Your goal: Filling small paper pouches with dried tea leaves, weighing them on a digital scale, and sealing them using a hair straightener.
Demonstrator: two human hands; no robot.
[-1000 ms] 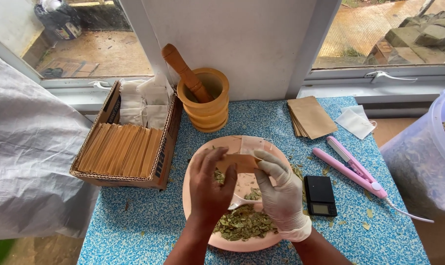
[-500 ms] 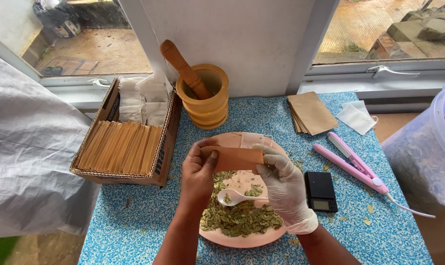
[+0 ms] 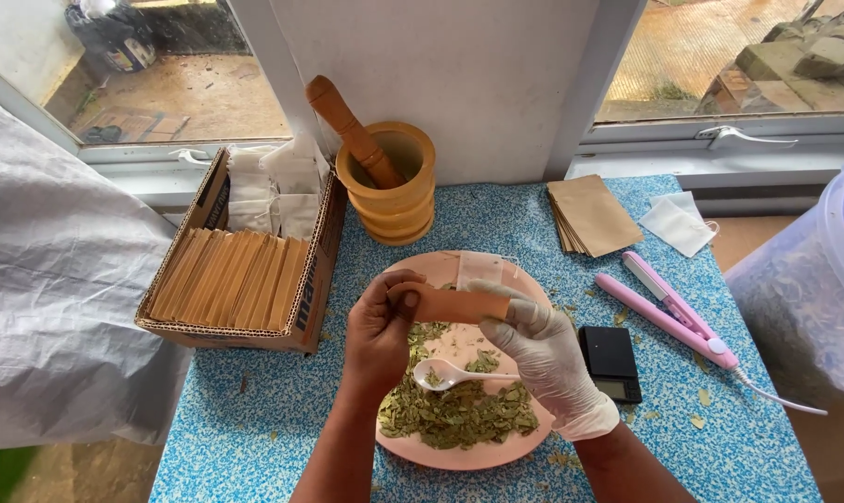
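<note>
Hands [image 3: 459, 335] on sachet [image 3: 459, 305], above leaf plate [image 3: 524, 445]

Open tabletop [image 3: 254, 438] at front left, bare to the near edge. Left side blocked by cardboard box [image 3: 240, 279] packed with brown sleeves. Rear centre blocked by wooden mortar [image 3: 389, 191], pestle leaning out leftward. Clear lane between mortar and stack of brown packets [image 3: 589, 216]. Right of the pink plate [image 3: 440, 452]: small black scale [image 3: 611, 361] just beside it, then pink flat iron [image 3: 668, 312] lying diagonally, cord trailing right. Translucent tub [image 3: 813, 298] closes the right edge; gap behind it probably narrow, partly out of frame.
</note>
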